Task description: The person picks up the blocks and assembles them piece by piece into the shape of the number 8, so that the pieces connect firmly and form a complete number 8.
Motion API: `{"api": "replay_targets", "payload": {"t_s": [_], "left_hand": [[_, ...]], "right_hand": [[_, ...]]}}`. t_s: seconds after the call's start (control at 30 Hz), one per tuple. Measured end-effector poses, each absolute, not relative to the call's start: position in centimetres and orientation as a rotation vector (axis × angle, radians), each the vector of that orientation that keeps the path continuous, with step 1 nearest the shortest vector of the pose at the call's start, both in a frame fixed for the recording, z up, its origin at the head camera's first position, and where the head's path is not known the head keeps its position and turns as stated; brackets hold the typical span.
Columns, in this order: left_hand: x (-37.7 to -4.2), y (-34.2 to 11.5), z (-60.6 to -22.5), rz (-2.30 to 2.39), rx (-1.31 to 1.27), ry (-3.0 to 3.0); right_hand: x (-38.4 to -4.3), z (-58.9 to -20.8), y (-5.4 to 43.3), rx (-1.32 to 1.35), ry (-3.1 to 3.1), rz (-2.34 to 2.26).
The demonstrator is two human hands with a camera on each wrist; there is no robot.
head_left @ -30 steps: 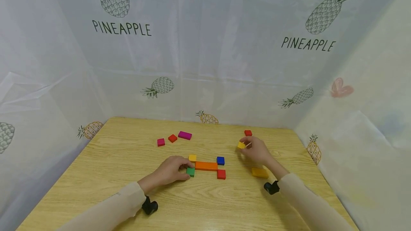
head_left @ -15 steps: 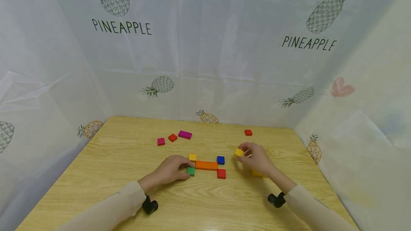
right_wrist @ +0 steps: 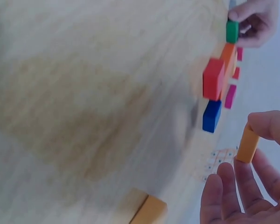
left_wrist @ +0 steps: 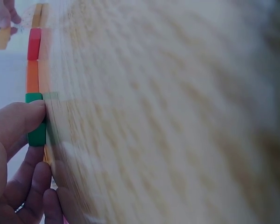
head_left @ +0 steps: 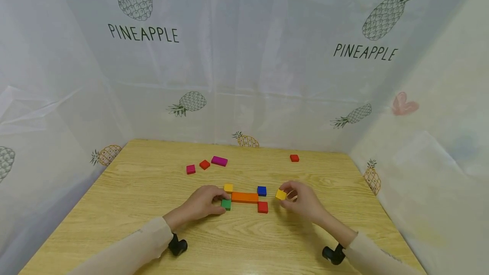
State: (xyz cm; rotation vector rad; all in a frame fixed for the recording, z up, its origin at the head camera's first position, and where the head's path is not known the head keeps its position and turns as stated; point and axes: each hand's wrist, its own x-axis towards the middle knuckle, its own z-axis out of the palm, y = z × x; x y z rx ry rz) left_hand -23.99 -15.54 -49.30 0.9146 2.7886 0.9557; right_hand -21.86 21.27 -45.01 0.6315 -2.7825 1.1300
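My left hand (head_left: pixel 202 202) pinches a small green block (head_left: pixel 226 204) at the left end of a long orange block (head_left: pixel 245 197), which lies on the table. A yellow block (head_left: pixel 228 187) sits at that end too, just behind the fingers. Beside the orange block's right end are a blue block (head_left: pixel 261 191) and a red block (head_left: pixel 262 207). Just right of these, my right hand (head_left: pixel 305 202) holds another yellow block (head_left: pixel 280 194) between thumb and fingers. The right wrist view shows this block (right_wrist: pixel 247 143) raised off the table, apart from the others.
Toward the back left lie a pink block (head_left: pixel 191 169), a red block (head_left: pixel 204 164) and a magenta block (head_left: pixel 219 161). One more red block (head_left: pixel 294 158) is at the back right. A yellow-orange block (right_wrist: pixel 150 211) shows in the right wrist view. Printed sheeting (head_left: pixel 244 54) surrounds the table.
My right hand has come toward me and slightly left with the yellow block, closer to the blue and red blocks. The left hand keeps its place on the green block.
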Motion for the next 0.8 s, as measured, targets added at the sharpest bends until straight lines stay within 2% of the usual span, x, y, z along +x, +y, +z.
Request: {"api": "replay_targets", "payload": {"t_s": [0.8], "left_hand": [[-23.6,-15.4,-48.7,0.963,0.904,2.798]], "right_hand": [[-17.9,-47.4,19.7,0.519,-2.836,1.323]]}}
